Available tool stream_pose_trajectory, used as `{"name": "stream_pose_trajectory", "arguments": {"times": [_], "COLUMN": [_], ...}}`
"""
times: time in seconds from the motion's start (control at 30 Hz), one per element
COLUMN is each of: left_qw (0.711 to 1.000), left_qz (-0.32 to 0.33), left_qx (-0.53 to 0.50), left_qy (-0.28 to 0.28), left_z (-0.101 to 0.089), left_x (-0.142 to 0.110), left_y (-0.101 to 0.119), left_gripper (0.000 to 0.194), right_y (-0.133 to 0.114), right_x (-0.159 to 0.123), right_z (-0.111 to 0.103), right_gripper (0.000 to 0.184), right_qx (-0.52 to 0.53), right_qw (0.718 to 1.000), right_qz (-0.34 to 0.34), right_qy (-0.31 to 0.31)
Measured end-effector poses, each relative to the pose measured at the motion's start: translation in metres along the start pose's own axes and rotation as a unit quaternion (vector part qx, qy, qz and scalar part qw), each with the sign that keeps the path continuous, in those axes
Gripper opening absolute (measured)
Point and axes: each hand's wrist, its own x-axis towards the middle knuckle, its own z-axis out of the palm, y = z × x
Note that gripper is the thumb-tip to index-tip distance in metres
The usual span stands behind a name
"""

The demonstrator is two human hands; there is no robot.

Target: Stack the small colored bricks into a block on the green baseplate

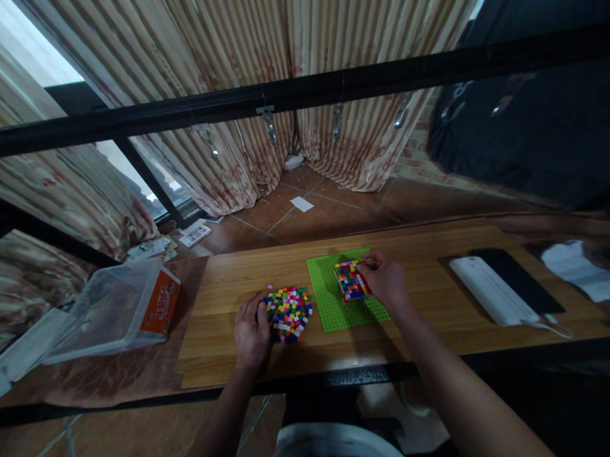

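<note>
A pile of small toy building bricks (289, 312) in many colours lies loose on the wooden table. At its left edge my left hand (252, 331) rests with the fingers curled and pressed together; anything inside them is hidden. To the right of the pile is a green studded baseplate (327, 313). A rectangular block built from coloured bricks (350, 283) stands on that plate. My right hand (386, 282) reaches in from the right, its fingers pinched at the block's upper right side. Whether a single brick sits between the fingertips is too small to tell.
A clear plastic box (112, 308) with an orange label stands left of the wooden tabletop (215, 365). On the right lie a white power bank-like device (488, 288) with a cord and a dark flat panel (526, 283). A black metal bar (310, 89) crosses above the table's far side.
</note>
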Motion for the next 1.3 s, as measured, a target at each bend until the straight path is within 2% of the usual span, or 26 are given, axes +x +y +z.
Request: {"name": "stream_pose_trajectory", "arguments": {"times": [0.27,0.43,0.53,0.67,0.8,0.93,1.07,1.3], "left_qw": [1.0,1.0,1.0,1.0,1.0,1.0,1.0,1.0], "left_qz": [0.015,0.012,0.005,0.005,0.004,0.003,0.001,-0.003], "left_qx": [0.0,0.002,0.006,0.009,0.008,0.008,0.008,0.006], "left_qy": [0.008,0.006,0.006,0.008,0.005,0.002,0.007,0.001], "left_z": [0.001,0.002,0.002,0.003,0.002,0.001,0.001,0.001], "left_x": [0.0,0.0,0.0,0.0,-0.001,0.0,0.0,0.0], "left_y": [0.0,0.004,0.006,0.006,0.008,0.01,0.011,0.012], "left_gripper": [0.035,0.036,0.037,0.035,0.034,0.034,0.034,0.034], "right_y": [-0.005,-0.01,-0.017,-0.022,-0.016,-0.013,-0.017,-0.018], "right_x": [-0.002,-0.027,-0.058,-0.103,-0.129,-0.129,-0.122,-0.121], "right_z": [-0.004,-0.007,-0.003,0.011,0.03,0.042,0.048,0.051], "right_gripper": [0.024,0.025,0.022,0.017,0.022,0.024,0.021,0.016], "right_qx": [-0.011,0.093,0.124,0.078,0.005,-0.066,-0.095,-0.133], "right_qw": [1.0,0.994,0.987,0.968,0.949,0.927,0.908,0.902], "right_qz": [-0.005,-0.046,-0.104,-0.212,-0.249,-0.288,-0.324,-0.33], "right_qy": [0.006,0.033,-0.013,-0.107,-0.192,-0.23,-0.248,-0.245]}}
